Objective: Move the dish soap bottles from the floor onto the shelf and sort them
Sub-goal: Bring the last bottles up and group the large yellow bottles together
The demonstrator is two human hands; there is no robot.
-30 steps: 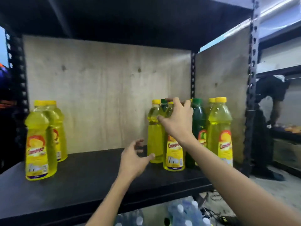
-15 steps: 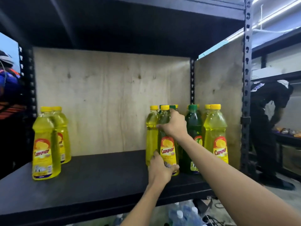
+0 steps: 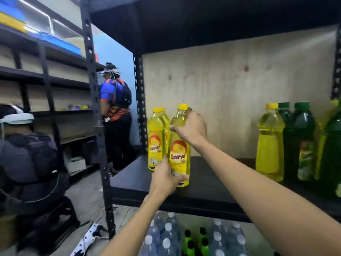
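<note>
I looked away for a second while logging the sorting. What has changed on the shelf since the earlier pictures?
The yellow bottle that both hands took hold of in the mixed group on the right has been carried leftward to the yellow pair. The right hand grips its shoulder, the left hand its base. The mixed group and the yellow pair stayed in place.

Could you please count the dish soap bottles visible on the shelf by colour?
Yellow bottles: 5, counting the held bottle and one partly hidden
Green bottles: 3
Total: 8 in view; the right edge may crop more
</note>
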